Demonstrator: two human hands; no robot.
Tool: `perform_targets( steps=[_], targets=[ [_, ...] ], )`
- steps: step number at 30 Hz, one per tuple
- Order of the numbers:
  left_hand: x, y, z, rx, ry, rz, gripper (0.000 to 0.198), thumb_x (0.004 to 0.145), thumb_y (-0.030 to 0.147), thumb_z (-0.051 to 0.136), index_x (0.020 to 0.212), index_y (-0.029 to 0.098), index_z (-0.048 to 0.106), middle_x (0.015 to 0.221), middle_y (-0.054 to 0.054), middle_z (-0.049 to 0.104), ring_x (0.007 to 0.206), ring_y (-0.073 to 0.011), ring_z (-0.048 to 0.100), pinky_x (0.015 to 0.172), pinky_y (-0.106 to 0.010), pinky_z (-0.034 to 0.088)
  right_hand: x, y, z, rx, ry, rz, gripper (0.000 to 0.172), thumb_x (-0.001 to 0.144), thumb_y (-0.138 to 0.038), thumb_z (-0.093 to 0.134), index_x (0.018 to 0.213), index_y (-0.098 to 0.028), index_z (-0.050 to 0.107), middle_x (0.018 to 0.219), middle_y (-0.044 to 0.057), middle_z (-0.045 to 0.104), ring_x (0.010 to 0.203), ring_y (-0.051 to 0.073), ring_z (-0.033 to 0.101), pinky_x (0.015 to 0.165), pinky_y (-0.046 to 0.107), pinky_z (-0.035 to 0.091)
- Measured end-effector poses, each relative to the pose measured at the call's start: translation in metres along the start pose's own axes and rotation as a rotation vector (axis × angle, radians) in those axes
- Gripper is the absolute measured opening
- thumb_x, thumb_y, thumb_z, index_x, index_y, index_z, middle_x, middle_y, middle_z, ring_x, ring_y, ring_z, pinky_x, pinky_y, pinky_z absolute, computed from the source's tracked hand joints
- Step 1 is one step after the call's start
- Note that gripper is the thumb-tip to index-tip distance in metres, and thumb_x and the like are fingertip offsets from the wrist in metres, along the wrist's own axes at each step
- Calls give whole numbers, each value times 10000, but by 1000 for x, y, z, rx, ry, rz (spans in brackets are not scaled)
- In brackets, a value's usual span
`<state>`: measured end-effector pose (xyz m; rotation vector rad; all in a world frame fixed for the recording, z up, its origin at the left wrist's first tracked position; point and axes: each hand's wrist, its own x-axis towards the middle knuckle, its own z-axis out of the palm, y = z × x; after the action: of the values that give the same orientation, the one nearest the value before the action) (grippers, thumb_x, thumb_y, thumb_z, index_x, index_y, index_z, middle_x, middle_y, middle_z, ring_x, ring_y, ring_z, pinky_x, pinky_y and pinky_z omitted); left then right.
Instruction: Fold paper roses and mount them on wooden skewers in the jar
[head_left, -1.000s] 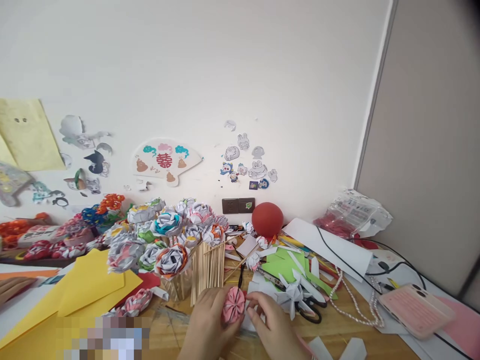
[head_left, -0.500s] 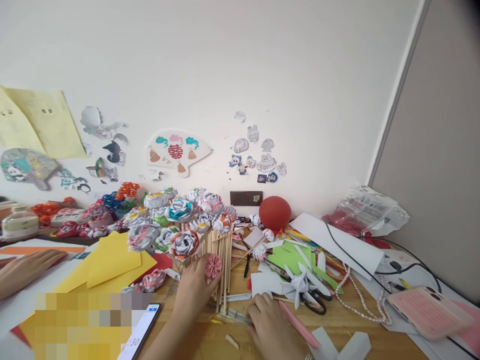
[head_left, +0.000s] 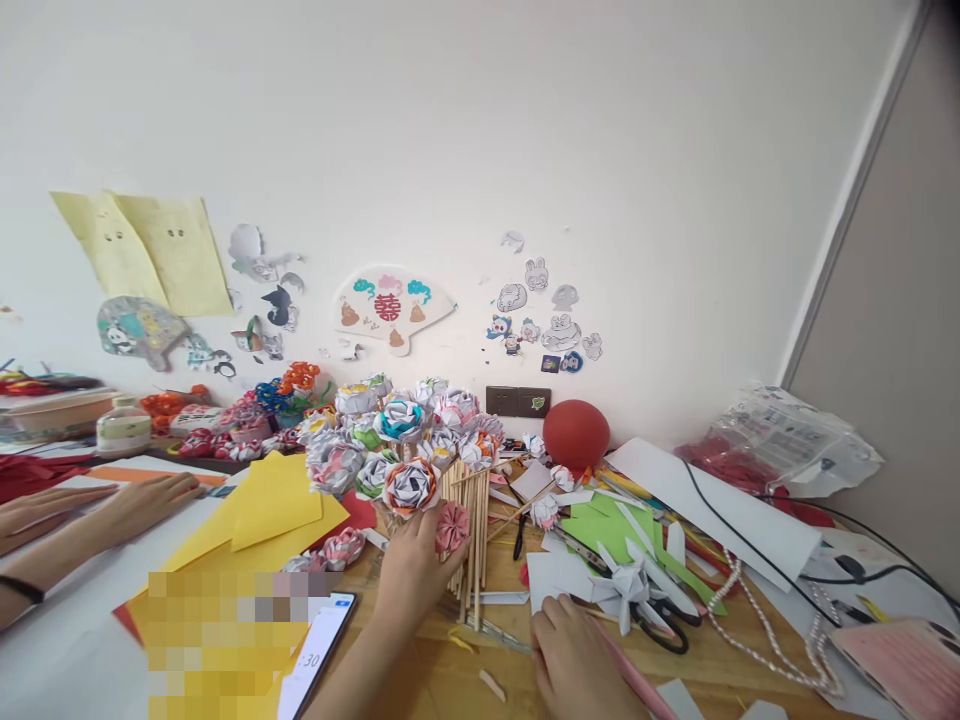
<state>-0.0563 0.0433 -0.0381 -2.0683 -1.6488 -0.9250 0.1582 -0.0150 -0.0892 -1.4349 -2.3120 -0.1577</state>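
Note:
My left hand (head_left: 411, 570) pinches a small pink paper flower (head_left: 452, 527) and holds it against a bunch of upright wooden sticks (head_left: 469, 535). The sticks carry several rolled paper roses (head_left: 397, 440). My right hand (head_left: 574, 655) rests curled on the wooden table (head_left: 450, 685) to the right. A pink strip (head_left: 634, 677) lies by its fingers; whether they hold it is unclear.
Another person's hands (head_left: 97, 510) lie flat on white paper at the left. Yellow paper (head_left: 262, 515), a phone (head_left: 319, 660), scissors (head_left: 660, 625), a white paper star (head_left: 626, 585), green paper (head_left: 615, 525), a red ball (head_left: 576, 435), cables and a plastic bag (head_left: 780, 440) crowd the table.
My left hand carried the pink flower from in front of me up to the stick bunch. My right hand let go of it and dropped to the table. The view panned left.

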Motion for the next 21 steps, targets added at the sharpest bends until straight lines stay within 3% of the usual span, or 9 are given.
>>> perform_targets(
  steps=[6,11,13,16,21],
  targets=[
    [2,-4,-5,2,-20,-52,381,780,390,506,1094,175,484,901,-105,679,807,-248,650,661,-325,490,14,-4,-14,1,-42,29,245,686,17,511,790,-183,608,838,56,596,797,219,524,678,313,359],
    [0,-7,-1,29,17,45,374,768,411,516,1060,181,482,883,-96,683,770,-245,663,630,-306,495,57,-21,-5,-97,7,-224,298,782,-56,539,1037,-207,571,859,58,607,810,209,537,636,291,370],
    [-2,-7,1,33,29,64,379,759,419,526,1046,175,484,850,-91,688,734,-245,668,611,-302,497,73,-25,3,-137,18,-317,139,808,-84,541,905,-158,607,824,76,611,806,204,539,631,293,370],
    [-3,-6,1,36,8,84,392,748,432,542,1034,171,479,808,-84,688,706,-239,671,592,-287,494,84,-20,10,-139,22,-391,81,819,-96,543,849,-143,601,785,64,613,806,191,531,661,302,374],
    [-3,-2,-2,-26,-20,78,375,748,414,550,1038,186,486,825,-86,691,738,-239,669,618,-289,490,77,0,-12,-164,129,-496,108,858,-141,477,802,-166,565,779,53,579,771,187,500,659,313,379]
  ],
)
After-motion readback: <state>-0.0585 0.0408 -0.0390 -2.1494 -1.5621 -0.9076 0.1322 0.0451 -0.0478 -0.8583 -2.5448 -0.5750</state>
